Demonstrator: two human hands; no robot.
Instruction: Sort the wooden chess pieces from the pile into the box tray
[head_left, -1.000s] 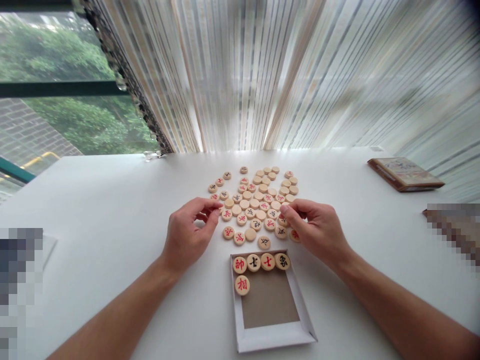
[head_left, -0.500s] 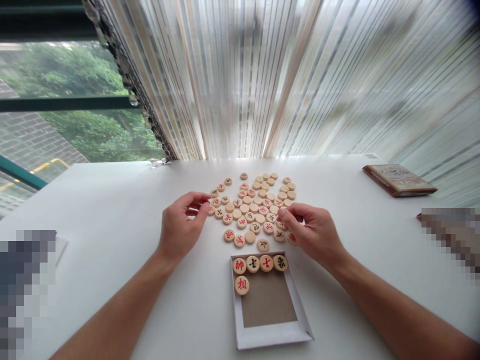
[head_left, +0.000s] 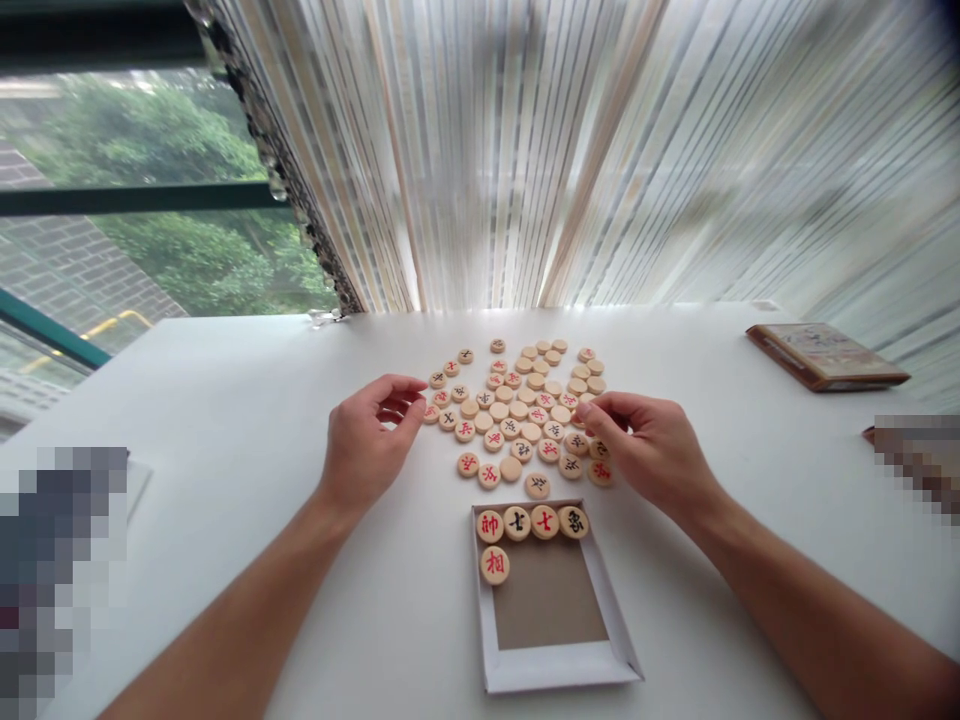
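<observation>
Many round wooden game discs (head_left: 525,410) with red or black characters lie scattered on the white table (head_left: 225,400). My left hand (head_left: 367,445) hovers at the left edge of the scatter, fingers curled but apart, with nothing visible between them. My right hand (head_left: 656,450) is at the right edge, thumb and forefinger pinched together beside a disc; what they grip is hidden. Just in front of the hands lies a shallow white cardboard box (head_left: 562,668) with a brown floor, holding several discs (head_left: 531,522) along its far end.
A brown-edged book or box lid (head_left: 825,355) lies at the far right of the table. Blurred-out patches sit at the left edge (head_left: 60,560) and the right edge (head_left: 919,460). A striped curtain hangs behind the table, with a window to the left.
My left thumb and forefinger, pinched together a second ago, have come apart. My right hand has kept its pinch at the right edge. The view has shifted slightly.
</observation>
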